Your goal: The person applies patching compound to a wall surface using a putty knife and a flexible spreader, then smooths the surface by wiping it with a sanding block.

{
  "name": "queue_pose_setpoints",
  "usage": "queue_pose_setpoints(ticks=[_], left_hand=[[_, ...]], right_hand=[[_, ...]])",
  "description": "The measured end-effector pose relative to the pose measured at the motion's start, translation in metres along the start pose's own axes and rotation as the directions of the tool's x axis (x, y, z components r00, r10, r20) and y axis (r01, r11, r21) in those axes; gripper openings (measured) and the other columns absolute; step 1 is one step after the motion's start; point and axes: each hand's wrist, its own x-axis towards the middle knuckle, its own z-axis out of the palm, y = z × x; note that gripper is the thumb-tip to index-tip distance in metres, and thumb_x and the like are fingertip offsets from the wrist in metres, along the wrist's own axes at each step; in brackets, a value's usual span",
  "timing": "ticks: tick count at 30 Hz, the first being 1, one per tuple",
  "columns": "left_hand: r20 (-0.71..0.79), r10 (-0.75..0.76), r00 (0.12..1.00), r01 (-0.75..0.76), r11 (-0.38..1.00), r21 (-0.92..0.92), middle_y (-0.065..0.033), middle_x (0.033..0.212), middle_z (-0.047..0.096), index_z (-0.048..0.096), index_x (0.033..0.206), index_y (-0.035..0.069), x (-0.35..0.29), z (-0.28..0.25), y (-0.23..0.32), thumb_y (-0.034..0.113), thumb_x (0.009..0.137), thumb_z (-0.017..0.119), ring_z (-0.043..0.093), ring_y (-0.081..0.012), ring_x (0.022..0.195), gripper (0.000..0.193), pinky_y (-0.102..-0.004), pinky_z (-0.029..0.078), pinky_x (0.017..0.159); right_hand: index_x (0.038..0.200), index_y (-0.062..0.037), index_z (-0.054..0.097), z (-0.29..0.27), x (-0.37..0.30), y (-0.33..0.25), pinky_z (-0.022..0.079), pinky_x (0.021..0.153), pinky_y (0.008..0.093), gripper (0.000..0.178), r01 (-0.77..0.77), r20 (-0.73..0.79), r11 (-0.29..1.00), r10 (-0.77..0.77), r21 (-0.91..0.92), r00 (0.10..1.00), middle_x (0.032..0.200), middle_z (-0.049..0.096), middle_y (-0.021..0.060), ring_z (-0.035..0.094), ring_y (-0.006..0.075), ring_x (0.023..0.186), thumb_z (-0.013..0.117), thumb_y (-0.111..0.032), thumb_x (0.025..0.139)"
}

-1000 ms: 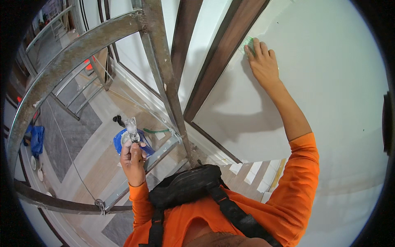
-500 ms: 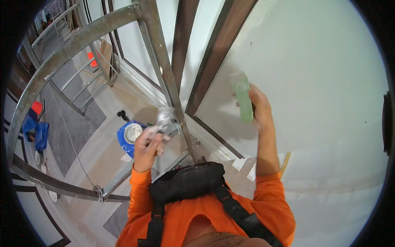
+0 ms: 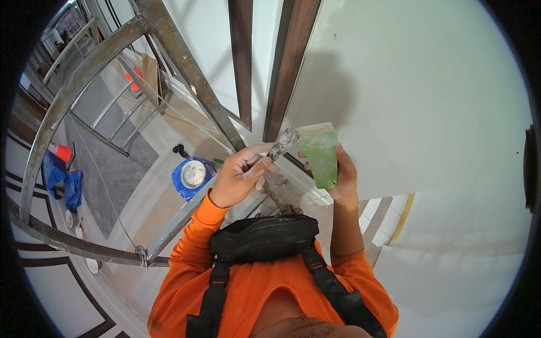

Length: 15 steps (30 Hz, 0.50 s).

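My left hand (image 3: 239,176) is closed round a small putty knife (image 3: 283,143) smeared with white paste. White residue also coats its fingers. To the right, my right hand (image 3: 345,179) grips a green plastic spreader (image 3: 319,160), its broad face turned toward me. A pale smear of paste runs along the spreader's top edge. The knife's tip meets or nearly meets the upper left corner of the spreader; whether they touch I cannot tell. Both tools are held in front of the pale wall (image 3: 428,107), below the dark brown trim (image 3: 293,62).
A metal scaffold frame (image 3: 186,73) curves round my left side, with a string tied to its lower bar. Below it, a white tub of paste (image 3: 193,174) sits on a blue stool (image 3: 179,186). Farther left lie blue plastic bags (image 3: 73,188) and an orange-red bucket (image 3: 61,152).
My right hand has come down and left from the wall, turning the spreader's broad face toward me. My left hand has moved right and up, bringing the putty knife to the spreader.
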Motion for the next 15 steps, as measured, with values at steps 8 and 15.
queue_pose_setpoints(ticks=[8, 15], left_hand=[[-0.002, -0.040, 0.999, 0.040, 0.999, -0.002, -0.0109, 0.096, 0.075, 0.059, 0.138, 0.003, 0.010, -0.006, -0.009, 0.020, 0.105, 0.059, 0.050, -0.0049, 0.055, 0.037, -0.0208, 0.043, 0.051], [0.030, -0.057, 0.998, 0.058, 0.997, -0.047, -0.0136, 0.096, 0.075, 0.058, 0.140, 0.002, 0.017, -0.016, -0.014, 0.021, 0.105, 0.060, 0.047, -0.0045, 0.054, 0.040, -0.0211, 0.042, 0.051]], right_hand=[[0.129, 0.0077, 0.060, -0.008, -0.004, 0.001, 0.052, 0.083, 0.0325, 0.055, 0.006, -0.039, 0.972, -0.016, -0.237, 0.999, 0.113, 0.072, 0.0186, 0.066, 0.0195, 0.090, 0.051, -0.041, 0.105], [0.116, 0.0027, 0.071, -0.018, 0.006, 0.004, 0.049, 0.080, 0.0289, 0.050, 0.020, 0.003, 0.907, -0.021, -0.421, 1.000, 0.108, 0.073, 0.0096, 0.063, 0.0150, 0.089, 0.055, -0.042, 0.104]])
